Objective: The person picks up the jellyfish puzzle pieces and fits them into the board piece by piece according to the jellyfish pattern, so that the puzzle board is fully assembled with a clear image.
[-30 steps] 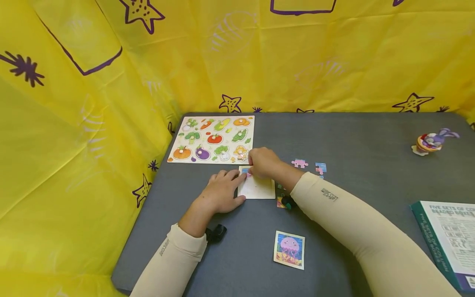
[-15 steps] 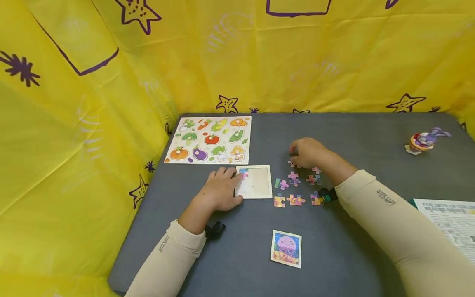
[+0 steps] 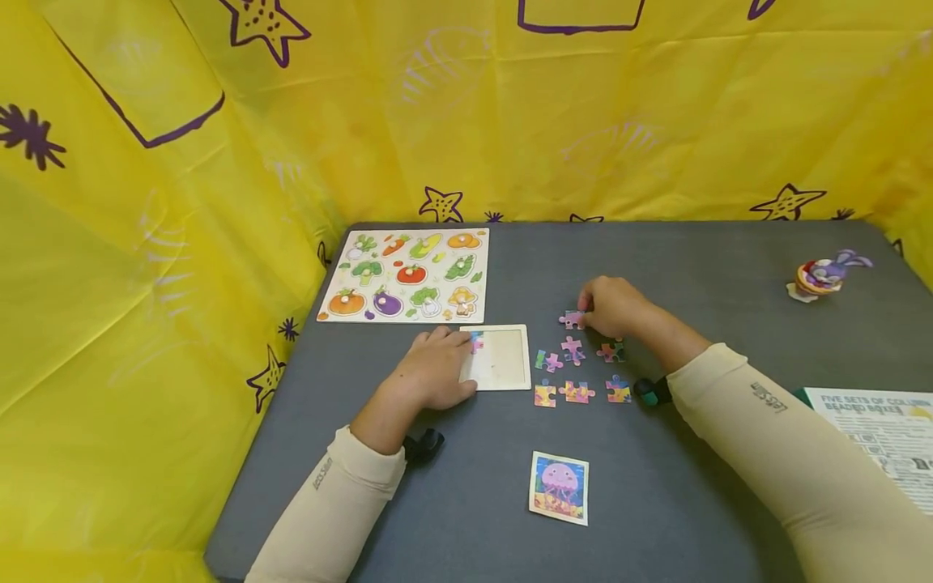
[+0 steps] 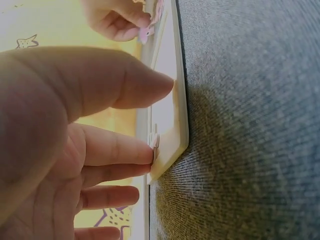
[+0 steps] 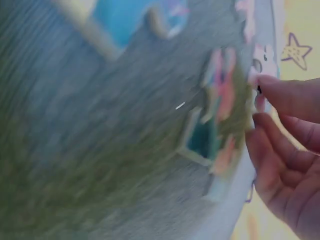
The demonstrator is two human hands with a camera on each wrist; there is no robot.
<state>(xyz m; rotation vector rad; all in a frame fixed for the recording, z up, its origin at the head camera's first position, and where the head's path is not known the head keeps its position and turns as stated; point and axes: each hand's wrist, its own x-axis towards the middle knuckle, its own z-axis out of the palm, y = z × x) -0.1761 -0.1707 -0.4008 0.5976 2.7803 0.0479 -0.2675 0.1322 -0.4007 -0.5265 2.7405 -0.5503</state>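
Note:
My left hand [image 3: 435, 372] rests at the left side of a small wooden puzzle tray [image 3: 504, 361]. In the left wrist view its thumb lies on the tray's rim [image 4: 181, 125], while the index fingertip touches a piece at the corner. Blue and pink bits [image 3: 477, 342] show in the tray's upper left. Right of the tray, my right hand [image 3: 614, 306] pinches a pink jigsaw piece [image 3: 572, 319] between thumb and finger; the right wrist view shows this piece [image 5: 265, 57] with a face printed on it. Several loose pieces, including a yellow one [image 3: 545, 394], lie below that hand.
A jellyfish picture card [image 3: 560, 488] lies nearer me. The vegetable puzzle board [image 3: 406, 277] is behind the tray at left. A rabbit figurine [image 3: 822, 275] stands far right, with a printed box [image 3: 875, 429] at the right edge. Yellow cloth [image 3: 539, 121] hangs behind the table.
My right hand has left the tray and moved right to the loose pieces, where it now pinches the pink one. The left hand has stayed at the tray's left side.

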